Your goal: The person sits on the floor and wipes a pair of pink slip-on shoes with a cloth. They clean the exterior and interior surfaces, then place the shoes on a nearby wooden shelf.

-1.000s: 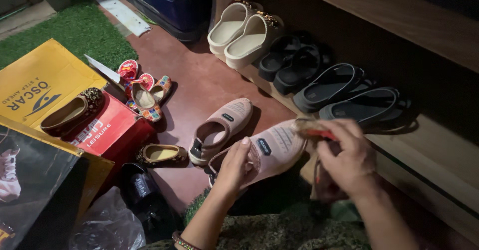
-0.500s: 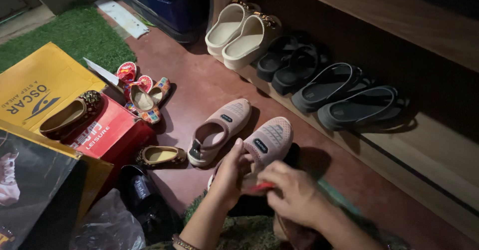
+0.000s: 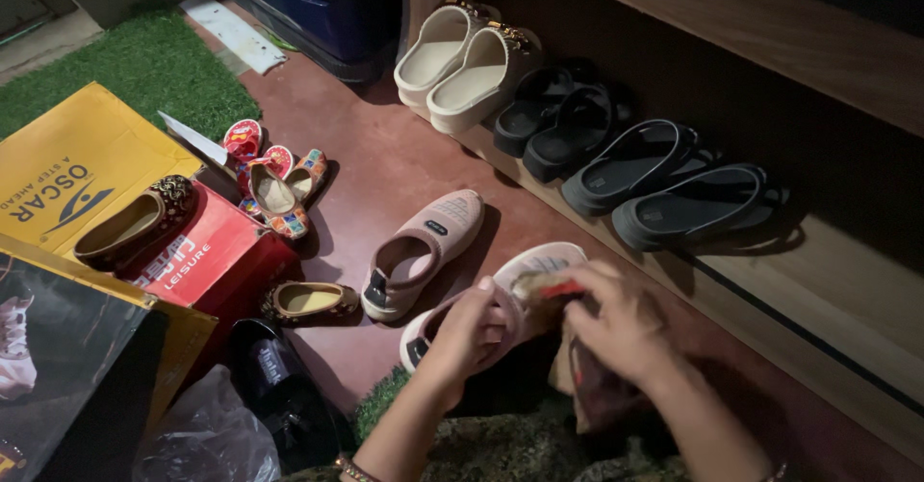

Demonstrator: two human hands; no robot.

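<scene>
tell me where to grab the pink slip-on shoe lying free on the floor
Probably by the heel collar of the pink slip-on shoe, coming from above on the near side. It lies upright with its opening up and heel toward the person, so fingers can hook inside the rim. The left hand is nearest, though busy with the other pink shoe.

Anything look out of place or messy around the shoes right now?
Yes. The pairs on the wooden ledge sit in a neat row, but the floor shoes are scattered: one brown flat lies on the red box, its match on the floor. The left hand holds one pink slipper; its mate lies apart.
</scene>
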